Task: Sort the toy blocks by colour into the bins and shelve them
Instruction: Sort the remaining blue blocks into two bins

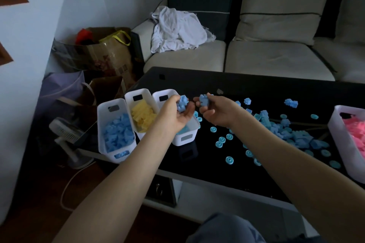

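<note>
My left hand (176, 116) holds a clump of blue blocks (182, 103) above a white bin (185, 138) that has light blue pieces in it. Just to its right, my right hand (217, 111) grips another clump of blue blocks (204, 100). The two hands nearly touch. Three white bins stand side by side at the table's left end: one full of blue blocks (116, 134), one with yellow blocks (143, 117), and the one under my left hand. A heap of loose blue blocks (292, 134) and light blue rings (221, 142) lies on the black table (256, 85).
A white bin of pink blocks (353, 138) stands at the table's right edge. Beyond the table is a beige sofa (256, 55) with a crumpled white cloth (177, 29). Paper bags (94, 55) and a small fan (67, 134) sit on the floor at the left.
</note>
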`<state>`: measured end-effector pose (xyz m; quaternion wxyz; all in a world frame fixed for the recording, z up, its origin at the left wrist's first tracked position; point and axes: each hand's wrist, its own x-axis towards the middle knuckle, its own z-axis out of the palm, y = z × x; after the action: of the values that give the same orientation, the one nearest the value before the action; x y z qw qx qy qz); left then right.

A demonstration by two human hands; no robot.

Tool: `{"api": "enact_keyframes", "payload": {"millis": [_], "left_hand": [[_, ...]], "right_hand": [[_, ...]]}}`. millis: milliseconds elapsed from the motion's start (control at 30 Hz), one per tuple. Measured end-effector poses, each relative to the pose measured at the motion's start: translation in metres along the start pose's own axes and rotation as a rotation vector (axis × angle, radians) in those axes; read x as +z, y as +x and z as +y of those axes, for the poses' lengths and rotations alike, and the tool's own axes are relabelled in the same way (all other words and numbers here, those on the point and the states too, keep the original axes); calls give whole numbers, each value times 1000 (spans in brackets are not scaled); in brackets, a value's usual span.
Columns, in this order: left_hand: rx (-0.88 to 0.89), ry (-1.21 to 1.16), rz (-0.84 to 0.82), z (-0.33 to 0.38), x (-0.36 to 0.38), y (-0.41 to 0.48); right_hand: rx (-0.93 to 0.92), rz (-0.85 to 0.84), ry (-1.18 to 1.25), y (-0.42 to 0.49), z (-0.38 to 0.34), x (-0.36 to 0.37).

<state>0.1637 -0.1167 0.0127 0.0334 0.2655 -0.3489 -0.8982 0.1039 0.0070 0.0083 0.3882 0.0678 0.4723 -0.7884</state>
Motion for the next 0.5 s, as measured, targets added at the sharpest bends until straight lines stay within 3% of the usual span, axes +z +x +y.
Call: {"api": "enact_keyframes", "payload": {"millis": [133,267,433,500], "left_hand": [[-2,-85,-24,-5,0,-7],[-5,-124,23,6,-3,-12],[170,111,95,34,-24,-12],[334,390,196,54,-51,-7]], "right_hand": [[47,38,203,3,12,4],[36,62,225,1,11,19],[36,-23,-153,13,19,50],[13,-61,-348,21,26,68]]}}
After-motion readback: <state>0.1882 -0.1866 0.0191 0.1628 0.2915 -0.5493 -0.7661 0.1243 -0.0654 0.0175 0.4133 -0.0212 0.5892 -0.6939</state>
